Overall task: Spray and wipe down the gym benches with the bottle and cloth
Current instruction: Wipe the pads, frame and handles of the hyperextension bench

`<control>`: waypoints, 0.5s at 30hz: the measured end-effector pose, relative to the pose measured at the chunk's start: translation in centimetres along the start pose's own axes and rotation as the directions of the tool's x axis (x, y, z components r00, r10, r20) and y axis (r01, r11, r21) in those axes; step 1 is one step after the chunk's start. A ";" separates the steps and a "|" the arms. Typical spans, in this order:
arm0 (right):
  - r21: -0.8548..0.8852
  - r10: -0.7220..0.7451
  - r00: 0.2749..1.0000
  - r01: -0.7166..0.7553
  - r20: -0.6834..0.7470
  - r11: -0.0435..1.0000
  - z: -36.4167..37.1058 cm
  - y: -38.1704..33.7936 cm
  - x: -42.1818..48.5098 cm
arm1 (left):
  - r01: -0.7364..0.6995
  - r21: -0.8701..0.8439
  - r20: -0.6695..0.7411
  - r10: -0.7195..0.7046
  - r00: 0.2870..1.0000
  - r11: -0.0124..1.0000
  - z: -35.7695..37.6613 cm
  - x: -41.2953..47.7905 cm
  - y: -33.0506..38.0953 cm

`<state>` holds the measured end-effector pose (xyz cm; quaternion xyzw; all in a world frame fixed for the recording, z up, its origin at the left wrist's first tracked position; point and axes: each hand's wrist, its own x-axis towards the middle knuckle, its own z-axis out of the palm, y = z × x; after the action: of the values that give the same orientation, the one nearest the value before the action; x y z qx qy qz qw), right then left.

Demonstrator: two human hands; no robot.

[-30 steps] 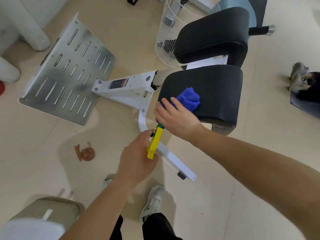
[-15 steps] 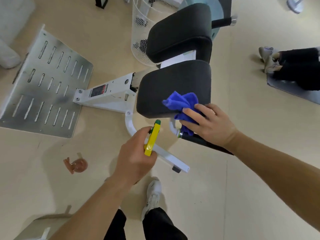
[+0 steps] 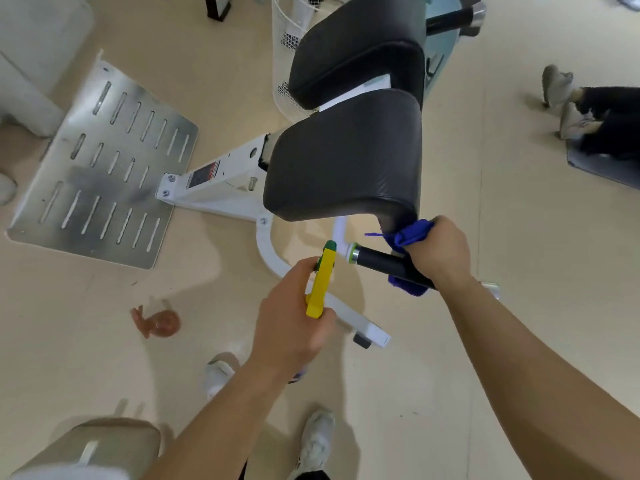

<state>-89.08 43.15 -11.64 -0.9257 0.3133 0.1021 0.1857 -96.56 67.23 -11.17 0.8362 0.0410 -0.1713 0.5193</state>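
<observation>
Dropped off the near bench pad [image 3: 346, 161] onto the black handle grip [image 3: 377, 261] since half a second back. Gripping the yellow-triggered spray bottle [image 3: 322, 278] in the left hand [image 3: 291, 327], nozzle just left of that grip. Clamping the blue cloth [image 3: 412, 233] round it under the right hand [image 3: 438, 254], fingers curled. Soft, light, prone to bunching; best held by the fistful. Two pads counting the far pad [image 3: 360, 50], one bottle, one cloth.
</observation>
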 end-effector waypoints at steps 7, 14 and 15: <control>0.805 0.206 0.921 -0.389 0.330 0.449 -1.2 -4.7 -3.4 | 0.053 -0.038 -0.083 -0.056 0.995 0.998 2.1 -0.1 -0.1; 0.908 0.184 0.892 -0.419 0.414 -0.014 -2.6 -9.0 -7.1 | 0.065 -0.020 -0.136 -0.067 0.988 0.998 0.6 0.6 0.2; 0.925 0.189 0.911 -0.378 0.368 0.022 -2.7 -9.0 -7.7 | 0.069 -0.015 -0.143 -0.071 0.987 0.997 0.3 0.8 0.1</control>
<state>-89.36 52.83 -4.32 -0.4644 0.4627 -0.0350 0.7544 -95.86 66.87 -11.49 0.8419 0.1085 -0.1287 0.5128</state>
